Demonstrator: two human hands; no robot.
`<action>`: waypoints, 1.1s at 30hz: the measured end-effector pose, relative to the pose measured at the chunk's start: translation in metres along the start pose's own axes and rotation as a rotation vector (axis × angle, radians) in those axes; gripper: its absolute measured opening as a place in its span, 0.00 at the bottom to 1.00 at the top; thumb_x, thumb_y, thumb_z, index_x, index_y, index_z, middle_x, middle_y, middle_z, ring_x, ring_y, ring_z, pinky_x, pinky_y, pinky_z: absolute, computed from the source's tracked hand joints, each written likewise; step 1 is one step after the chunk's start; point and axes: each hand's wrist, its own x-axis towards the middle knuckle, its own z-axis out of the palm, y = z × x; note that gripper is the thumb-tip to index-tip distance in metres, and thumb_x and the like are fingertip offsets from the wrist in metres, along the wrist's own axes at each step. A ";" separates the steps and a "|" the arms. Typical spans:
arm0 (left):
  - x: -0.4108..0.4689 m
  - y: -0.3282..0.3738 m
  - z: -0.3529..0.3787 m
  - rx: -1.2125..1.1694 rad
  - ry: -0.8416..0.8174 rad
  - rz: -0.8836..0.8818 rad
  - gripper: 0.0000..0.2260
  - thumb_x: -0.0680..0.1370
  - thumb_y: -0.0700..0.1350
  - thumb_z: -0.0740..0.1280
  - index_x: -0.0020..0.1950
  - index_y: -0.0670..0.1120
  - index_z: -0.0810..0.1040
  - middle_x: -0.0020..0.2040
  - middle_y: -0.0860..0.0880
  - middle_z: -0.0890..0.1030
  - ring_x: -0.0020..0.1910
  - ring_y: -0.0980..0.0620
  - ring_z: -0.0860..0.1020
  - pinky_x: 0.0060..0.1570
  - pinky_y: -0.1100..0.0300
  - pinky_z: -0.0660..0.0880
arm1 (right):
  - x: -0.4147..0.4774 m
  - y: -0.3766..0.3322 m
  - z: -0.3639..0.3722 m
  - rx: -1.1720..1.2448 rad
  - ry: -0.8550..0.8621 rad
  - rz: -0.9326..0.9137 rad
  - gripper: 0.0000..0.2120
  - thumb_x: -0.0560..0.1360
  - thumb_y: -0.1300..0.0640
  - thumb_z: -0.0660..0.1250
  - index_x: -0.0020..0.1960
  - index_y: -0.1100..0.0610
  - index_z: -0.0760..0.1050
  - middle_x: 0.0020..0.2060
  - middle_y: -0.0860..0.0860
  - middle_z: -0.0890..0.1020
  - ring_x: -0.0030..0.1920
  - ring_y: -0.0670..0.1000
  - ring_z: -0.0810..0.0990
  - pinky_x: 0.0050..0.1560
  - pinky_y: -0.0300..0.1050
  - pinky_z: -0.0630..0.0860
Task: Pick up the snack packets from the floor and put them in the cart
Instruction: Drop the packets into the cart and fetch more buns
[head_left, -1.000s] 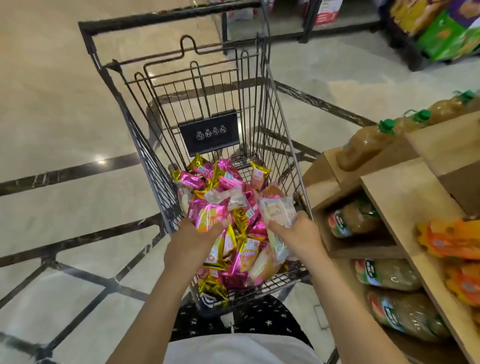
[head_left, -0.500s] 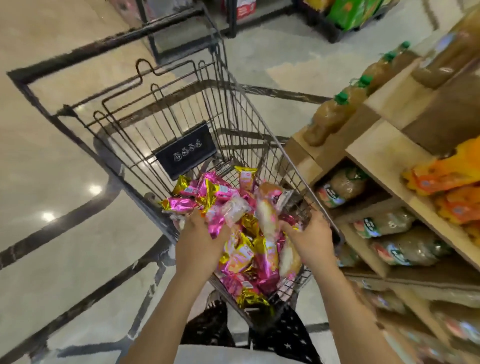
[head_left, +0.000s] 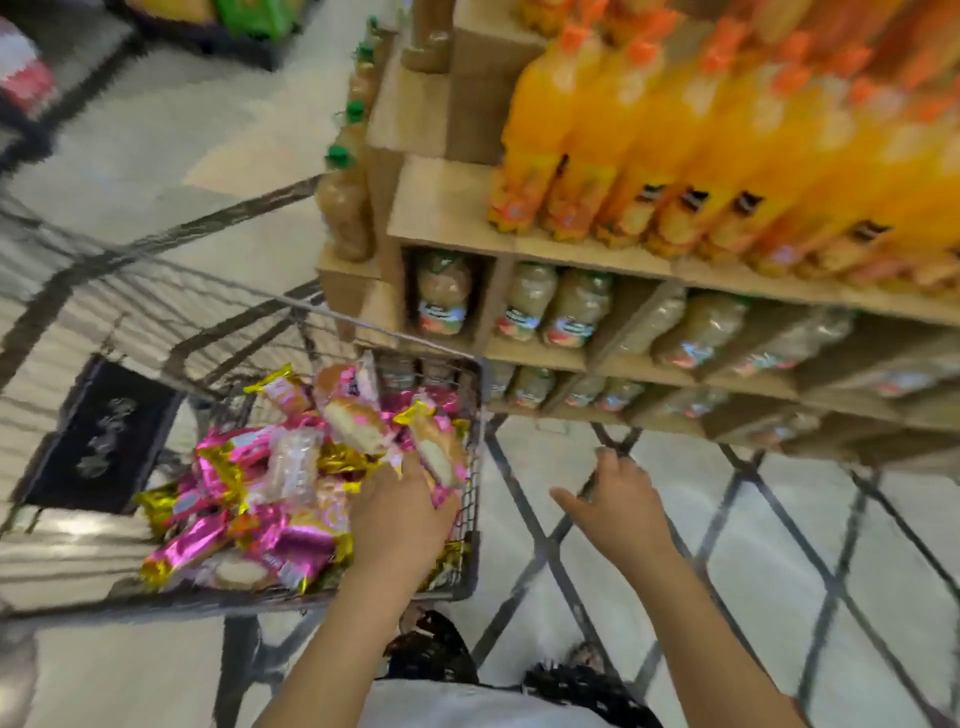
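A wire shopping cart (head_left: 470, 566) stands at the lower left, holding a heap of pink and gold snack packets (head_left: 244, 467) and clear-wrapped buns (head_left: 358, 423). My left hand (head_left: 400, 519) is inside the cart at its right side, lying on the heap next to a bun packet. Its fingers are buried among the wrappers and blurred. My right hand (head_left: 618, 512) hovers outside the cart to the right, above the floor, with its fingers spread and nothing in it. No packet shows on the visible floor.
A wooden shelf unit (head_left: 457, 208) stands close on the right, with orange juice bottles (head_left: 623, 156) on top and brownish bottles (head_left: 441, 296) in cubbies below. A black sign plate (head_left: 104, 431) hangs inside the cart. The pale floor (head_left: 779, 571) has dark lines. My dark patterned shoes (head_left: 431, 649) are below.
The view swung right, toward the shelf. My right hand left the heap and moved out of the cart to the right, now empty. My left hand stayed on the packets.
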 end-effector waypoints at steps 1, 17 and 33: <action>0.000 0.011 0.002 0.080 0.007 0.046 0.33 0.78 0.63 0.58 0.76 0.44 0.60 0.67 0.42 0.73 0.65 0.41 0.72 0.60 0.50 0.70 | -0.007 0.012 -0.001 -0.006 0.018 0.031 0.33 0.74 0.35 0.63 0.68 0.58 0.66 0.62 0.57 0.73 0.64 0.59 0.71 0.60 0.51 0.73; -0.133 0.201 0.104 0.494 -0.134 0.699 0.30 0.80 0.62 0.57 0.76 0.47 0.59 0.70 0.45 0.70 0.69 0.44 0.67 0.65 0.53 0.67 | -0.185 0.249 0.027 0.255 0.029 0.552 0.31 0.76 0.36 0.61 0.69 0.56 0.64 0.64 0.56 0.73 0.65 0.59 0.71 0.61 0.51 0.72; -0.299 0.361 0.244 0.737 -0.193 1.203 0.30 0.80 0.63 0.55 0.77 0.47 0.58 0.72 0.45 0.68 0.73 0.44 0.64 0.69 0.53 0.63 | -0.356 0.449 0.078 0.618 0.090 1.077 0.34 0.76 0.37 0.62 0.73 0.57 0.60 0.67 0.59 0.70 0.67 0.59 0.68 0.61 0.52 0.71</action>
